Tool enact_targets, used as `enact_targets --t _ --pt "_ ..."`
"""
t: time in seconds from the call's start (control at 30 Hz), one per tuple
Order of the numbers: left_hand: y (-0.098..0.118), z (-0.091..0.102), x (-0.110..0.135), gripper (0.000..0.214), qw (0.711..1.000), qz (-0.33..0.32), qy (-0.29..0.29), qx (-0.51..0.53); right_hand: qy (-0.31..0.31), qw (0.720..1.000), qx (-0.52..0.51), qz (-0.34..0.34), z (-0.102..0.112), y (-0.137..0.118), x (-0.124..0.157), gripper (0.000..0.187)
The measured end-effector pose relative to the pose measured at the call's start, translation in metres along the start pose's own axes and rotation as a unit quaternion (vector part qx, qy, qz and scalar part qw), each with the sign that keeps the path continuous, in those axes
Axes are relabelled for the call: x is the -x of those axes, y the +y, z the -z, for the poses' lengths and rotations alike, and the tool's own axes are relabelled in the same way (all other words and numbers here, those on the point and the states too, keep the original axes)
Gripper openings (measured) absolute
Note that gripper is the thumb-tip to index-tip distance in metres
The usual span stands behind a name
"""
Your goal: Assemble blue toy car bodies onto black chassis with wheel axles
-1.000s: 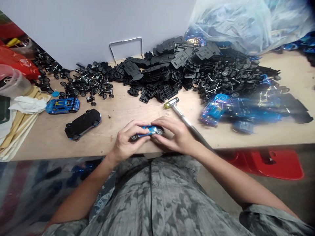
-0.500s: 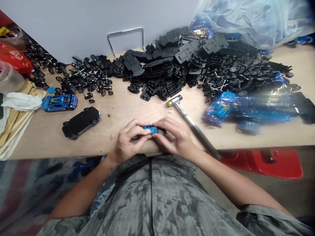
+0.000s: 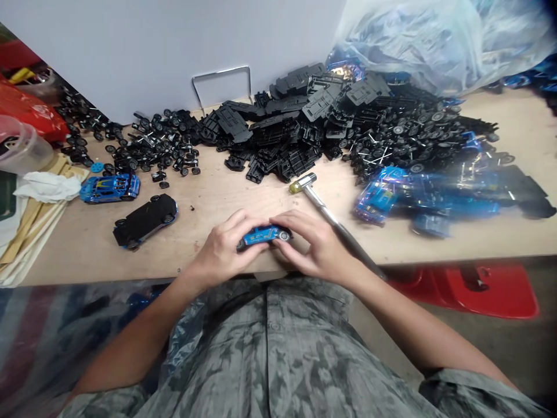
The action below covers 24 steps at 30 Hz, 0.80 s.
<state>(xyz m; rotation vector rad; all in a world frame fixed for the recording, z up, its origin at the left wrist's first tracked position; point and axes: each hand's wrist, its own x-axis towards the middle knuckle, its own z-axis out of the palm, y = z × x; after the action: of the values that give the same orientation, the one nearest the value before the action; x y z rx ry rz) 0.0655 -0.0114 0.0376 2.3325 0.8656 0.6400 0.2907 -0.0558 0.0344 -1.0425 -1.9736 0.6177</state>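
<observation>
A blue toy car (image 3: 260, 235) with black wheels is held between my two hands, close to the table's front edge, one side of it facing me. My left hand (image 3: 224, 244) is closed on its left end, thumb below and fingers above. My right hand (image 3: 311, 241) grips the right end by the wheel in the same way. Just right of that hand lies a hammer (image 3: 331, 217) with a yellowish face and dark handle. To the left, another toy car (image 3: 145, 220) rests with its black underside up, and an upright blue toy car (image 3: 110, 187) sits behind it.
Black chassis plates (image 3: 282, 133) are heaped along the back, with wheel-and-axle sets (image 3: 152, 139) at left and more at right. Blue car bodies (image 3: 383, 194) lie on the right, partly blurred. A clear plastic bag (image 3: 435, 46) stands behind; a red stool (image 3: 491, 290) is below the edge.
The car in my hands has turned so more of its blue side shows. My fingers have shifted slightly apart on it. The whole view has moved a little.
</observation>
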Motion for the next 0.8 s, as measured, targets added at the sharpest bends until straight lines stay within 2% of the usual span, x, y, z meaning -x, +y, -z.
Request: enact_targets --t 0.1,0.17,0.33,0.53,0.7,0.8 --pt "0.008 0.004 -0.004 0.030 0.994 0.005 -0.076 -0.072 -0.020 1.000 0.018 -0.007 0.003 -0.004 -0.001 0.025" --pt "0.012 0.005 -0.006 0.026 0.990 -0.009 -0.099 -0.099 -0.026 0.999 0.040 -0.016 0.003 -0.007 -0.001 0.023" --pt "0.014 -0.003 -0.005 0.022 0.989 -0.050 -0.058 -0.123 0.003 0.997 0.070 -0.032 -0.007 -0.011 0.005 0.021" --pt "0.007 -0.010 -0.002 0.027 0.991 -0.053 -0.027 -0.116 0.057 0.996 0.048 -0.056 -0.017 -0.010 0.011 0.021" --pt "0.003 -0.006 0.001 0.033 0.997 -0.048 -0.025 -0.063 0.056 0.996 -0.016 -0.060 -0.005 -0.004 0.014 0.033" --pt "0.001 -0.002 0.002 0.035 0.997 -0.045 -0.043 -0.044 0.026 0.999 -0.004 -0.029 0.013 -0.003 0.008 0.023"
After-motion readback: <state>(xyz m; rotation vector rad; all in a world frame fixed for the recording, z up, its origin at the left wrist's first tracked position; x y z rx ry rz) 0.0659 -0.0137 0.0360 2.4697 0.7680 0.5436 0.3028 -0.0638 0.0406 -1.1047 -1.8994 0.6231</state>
